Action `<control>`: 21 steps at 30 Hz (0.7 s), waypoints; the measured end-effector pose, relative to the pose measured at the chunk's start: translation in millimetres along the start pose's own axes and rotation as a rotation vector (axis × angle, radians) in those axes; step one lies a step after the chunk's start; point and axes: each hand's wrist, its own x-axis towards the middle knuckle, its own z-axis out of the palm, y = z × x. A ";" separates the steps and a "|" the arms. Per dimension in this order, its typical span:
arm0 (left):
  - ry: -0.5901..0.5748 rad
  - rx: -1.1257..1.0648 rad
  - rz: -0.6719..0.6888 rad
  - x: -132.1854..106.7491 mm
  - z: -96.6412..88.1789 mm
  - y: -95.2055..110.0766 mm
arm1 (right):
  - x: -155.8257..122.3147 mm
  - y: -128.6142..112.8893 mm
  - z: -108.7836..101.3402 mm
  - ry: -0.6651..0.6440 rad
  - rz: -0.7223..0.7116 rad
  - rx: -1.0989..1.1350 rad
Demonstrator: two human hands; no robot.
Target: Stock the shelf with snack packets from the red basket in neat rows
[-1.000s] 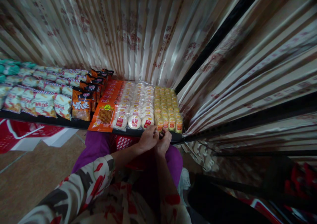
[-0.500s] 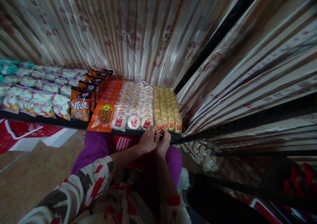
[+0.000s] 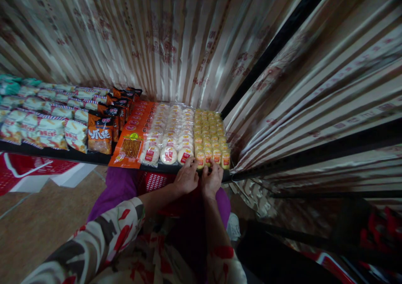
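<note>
From the head view, your left hand and right hand sit slightly apart, fingertips at the front of the yellow packs; whether either grips one, I can't tell. Left of those yellow packs come round white packs, then an orange packet, all along the black shelf.

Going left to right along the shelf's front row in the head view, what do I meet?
White bags with striped tops → an orange-and-black bag → a flat orange packet → clear-wrapped white rounds → small yellow wrapped packs.
</note>
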 end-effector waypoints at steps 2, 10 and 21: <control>0.004 0.006 0.024 0.5 1.0 -0.6 | -0.2 1.7 1.3 0.000 0.005 0.021; -0.039 0.061 0.084 2.6 -2.5 -1.8 | -2.7 0.1 0.9 0.002 0.033 0.084; -0.037 0.090 0.069 5.7 -1.3 -2.5 | -3.6 -1.6 1.9 -0.045 0.072 0.197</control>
